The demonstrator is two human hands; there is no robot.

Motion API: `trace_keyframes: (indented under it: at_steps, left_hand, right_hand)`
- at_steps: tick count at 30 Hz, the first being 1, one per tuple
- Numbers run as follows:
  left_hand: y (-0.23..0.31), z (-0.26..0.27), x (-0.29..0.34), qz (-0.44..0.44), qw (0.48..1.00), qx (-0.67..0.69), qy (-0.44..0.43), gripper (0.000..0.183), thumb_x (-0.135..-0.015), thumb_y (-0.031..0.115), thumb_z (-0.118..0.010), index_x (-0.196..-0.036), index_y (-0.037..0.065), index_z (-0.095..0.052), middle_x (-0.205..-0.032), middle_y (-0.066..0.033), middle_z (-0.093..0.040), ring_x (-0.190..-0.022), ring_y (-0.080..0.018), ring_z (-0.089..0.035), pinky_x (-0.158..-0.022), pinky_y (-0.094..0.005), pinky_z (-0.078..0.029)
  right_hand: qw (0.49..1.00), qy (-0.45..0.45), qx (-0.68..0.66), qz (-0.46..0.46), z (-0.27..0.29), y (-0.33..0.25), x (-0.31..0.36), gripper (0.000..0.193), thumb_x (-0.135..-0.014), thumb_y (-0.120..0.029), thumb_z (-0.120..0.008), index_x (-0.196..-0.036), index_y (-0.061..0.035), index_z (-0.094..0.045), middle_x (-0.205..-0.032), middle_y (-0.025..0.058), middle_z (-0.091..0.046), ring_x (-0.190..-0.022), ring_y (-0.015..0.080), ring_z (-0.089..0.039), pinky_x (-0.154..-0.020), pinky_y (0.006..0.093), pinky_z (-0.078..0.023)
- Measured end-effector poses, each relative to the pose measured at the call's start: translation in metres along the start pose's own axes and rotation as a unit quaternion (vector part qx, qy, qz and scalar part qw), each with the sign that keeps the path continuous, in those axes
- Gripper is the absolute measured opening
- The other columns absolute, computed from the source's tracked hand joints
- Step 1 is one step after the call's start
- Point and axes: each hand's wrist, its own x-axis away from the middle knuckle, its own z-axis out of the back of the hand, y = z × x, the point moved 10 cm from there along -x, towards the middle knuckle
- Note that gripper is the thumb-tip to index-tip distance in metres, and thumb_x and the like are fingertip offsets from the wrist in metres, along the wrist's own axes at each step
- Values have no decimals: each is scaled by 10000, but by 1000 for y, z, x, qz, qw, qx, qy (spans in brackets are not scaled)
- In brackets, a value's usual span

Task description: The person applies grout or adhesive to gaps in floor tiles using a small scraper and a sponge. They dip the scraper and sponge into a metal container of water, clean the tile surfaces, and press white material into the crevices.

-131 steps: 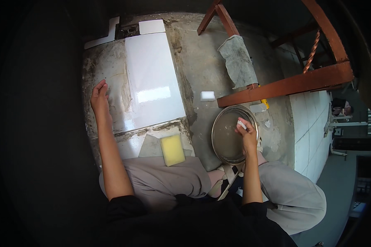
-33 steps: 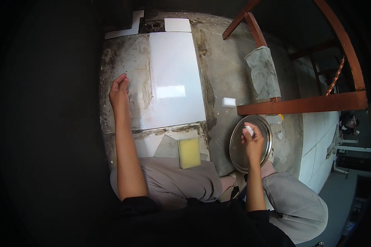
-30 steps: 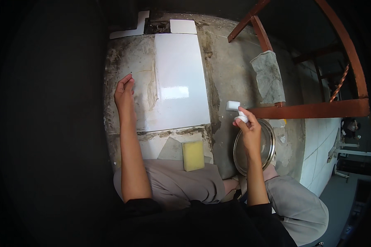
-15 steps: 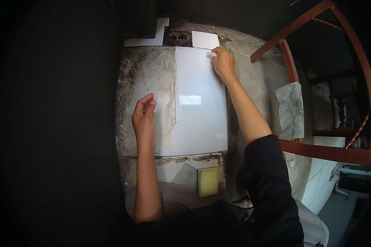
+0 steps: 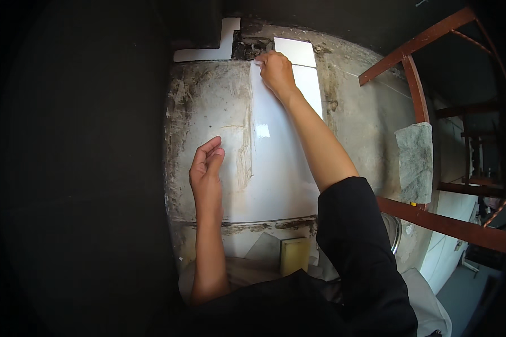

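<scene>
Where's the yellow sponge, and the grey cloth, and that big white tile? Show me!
Yellow sponge (image 5: 296, 256): head view, on its flat yellow face.
Grey cloth (image 5: 415, 163): head view, on the middle of its hanging part.
Big white tile (image 5: 274, 174): head view, on a bare, shiny patch of its top.

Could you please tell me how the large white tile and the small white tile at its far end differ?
Size: the large white tile is long, while the small white tile is short and much smaller.
Cover: the right forearm crosses over the large white tile but not over the small white tile.
Look: the large white tile shows a bright reflected patch; the small white tile looks evenly white.
Both are white and lie flat.
</scene>
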Motion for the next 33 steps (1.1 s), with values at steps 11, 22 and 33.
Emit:
trace_keyframes:
  at_steps: [11, 22, 33]
  left_hand:
    - [-1, 2, -2, -5, 1000, 21, 5, 312, -917, 140, -555, -1200, 8, -569, -1187, -99, -576, -1120, -160, -500, -1000, -282, -338]
    - [8, 3, 2, -25, 999, 38, 3, 282, -919, 156, -567, -1168, 23, -592, -1124, -69, -589, -1058, -128, -515, -971, -266, -360]
    - [4, 4, -1, -42, 998, 44, 3, 278, -916, 165, -570, -1164, 44, -597, -1117, -50, -588, -1045, -123, -514, -944, -262, -367]
  right_hand:
    - [987, -102, -28, 121, 11, -41, 67, 205, -755, 69, -582, -871, -48, -703, -885, 91, -673, -852, 262, -610, -779, 330, -506]
    - [975, -185, -66, 104, 62, -88, 214, 332, -669, 143, -583, -937, -30, -673, -948, 81, -655, -869, 253, -595, -758, 327, -521]
    - [967, -231, -68, 85, 78, -126, 293, 422, -607, 128, -569, -1001, -3, -644, -949, 82, -614, -868, 255, -574, -735, 341, -530]
